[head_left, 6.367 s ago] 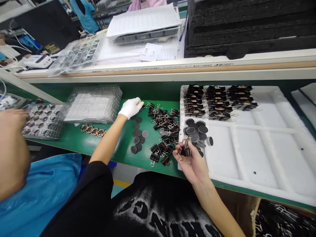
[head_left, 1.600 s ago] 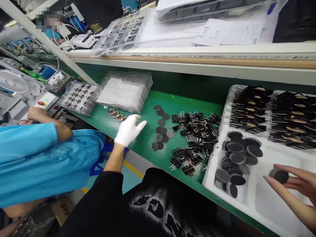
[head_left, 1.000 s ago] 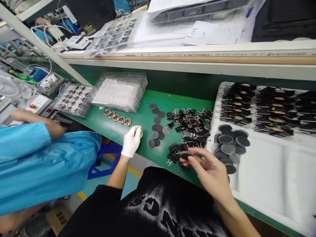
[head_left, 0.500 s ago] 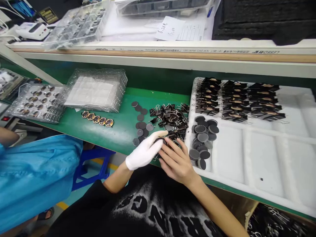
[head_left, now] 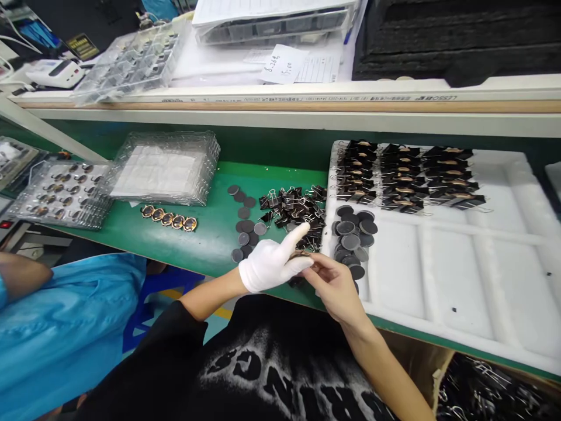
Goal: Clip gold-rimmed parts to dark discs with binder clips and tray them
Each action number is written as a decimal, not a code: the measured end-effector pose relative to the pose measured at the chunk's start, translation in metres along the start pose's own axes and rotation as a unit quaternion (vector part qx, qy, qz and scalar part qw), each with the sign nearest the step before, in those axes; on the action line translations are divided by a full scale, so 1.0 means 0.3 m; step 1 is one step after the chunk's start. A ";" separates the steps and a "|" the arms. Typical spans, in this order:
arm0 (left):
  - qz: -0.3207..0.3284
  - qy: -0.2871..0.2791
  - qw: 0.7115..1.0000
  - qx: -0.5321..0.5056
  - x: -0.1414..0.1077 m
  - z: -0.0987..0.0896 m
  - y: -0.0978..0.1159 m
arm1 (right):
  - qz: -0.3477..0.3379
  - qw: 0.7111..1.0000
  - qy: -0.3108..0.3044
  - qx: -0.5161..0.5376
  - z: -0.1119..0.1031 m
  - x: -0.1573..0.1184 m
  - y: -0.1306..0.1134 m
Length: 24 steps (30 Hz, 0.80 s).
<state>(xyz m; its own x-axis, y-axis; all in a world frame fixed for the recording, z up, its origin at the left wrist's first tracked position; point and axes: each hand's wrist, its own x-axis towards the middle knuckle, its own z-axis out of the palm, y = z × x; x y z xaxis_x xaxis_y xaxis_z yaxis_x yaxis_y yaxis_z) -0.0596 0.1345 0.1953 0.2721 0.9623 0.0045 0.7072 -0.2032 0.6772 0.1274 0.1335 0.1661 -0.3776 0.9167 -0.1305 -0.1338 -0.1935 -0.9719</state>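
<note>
My left hand (head_left: 274, 263), in a white glove, holds a small round piece (head_left: 300, 254) with a brownish edge between thumb and fingers. The bare fingertips of my right hand (head_left: 335, 283) pinch the same piece from the right. Just beyond my hands lies a heap of black binder clips (head_left: 298, 207). Loose dark discs (head_left: 248, 227) are scattered on the green table left of the heap. More discs (head_left: 350, 241) are piled on the white foam tray's left edge. Rows of clips (head_left: 403, 175) clamped on discs stand at the tray's back.
The white foam tray (head_left: 451, 275) fills the right side. Five round gold-rimmed pieces (head_left: 166, 218) lie in a line at left, near stacked clear trays (head_left: 162, 166). A shelf edge (head_left: 280, 120) crosses behind. A person in blue (head_left: 65, 327) sits at left.
Both hands have turned, and the piece between them now shows edge-on. My left thumb has lifted away from it, and my right fingers have closed from spread to a pinch. The view has shifted slightly.
</note>
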 end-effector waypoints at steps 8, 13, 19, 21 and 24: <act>-0.095 0.026 0.934 0.343 0.179 -0.185 -0.168 | 0.081 0.984 0.056 0.146 -0.016 -0.017 0.002; -0.031 -0.050 0.920 0.388 0.214 -0.201 -0.258 | 0.095 0.974 0.055 0.197 -0.015 -0.016 0.003; 0.038 0.039 0.965 0.256 0.149 -0.230 -0.195 | -0.008 0.994 -0.023 0.104 -0.025 -0.012 -0.029; 0.121 -0.030 0.981 0.151 0.128 -0.219 -0.147 | -0.030 0.993 -0.083 0.075 -0.022 -0.001 -0.055; 0.181 -0.125 0.974 0.063 0.112 -0.176 -0.087 | -0.008 0.985 -0.166 0.053 -0.013 0.021 -0.082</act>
<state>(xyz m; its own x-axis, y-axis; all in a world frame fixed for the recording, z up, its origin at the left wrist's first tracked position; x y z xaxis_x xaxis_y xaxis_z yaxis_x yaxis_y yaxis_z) -0.1035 0.1816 0.2167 0.6572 0.7529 0.0361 0.6057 -0.5561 0.5691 0.1318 0.1455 0.1885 -0.6512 0.7585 -0.0268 -0.2308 -0.2315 -0.9451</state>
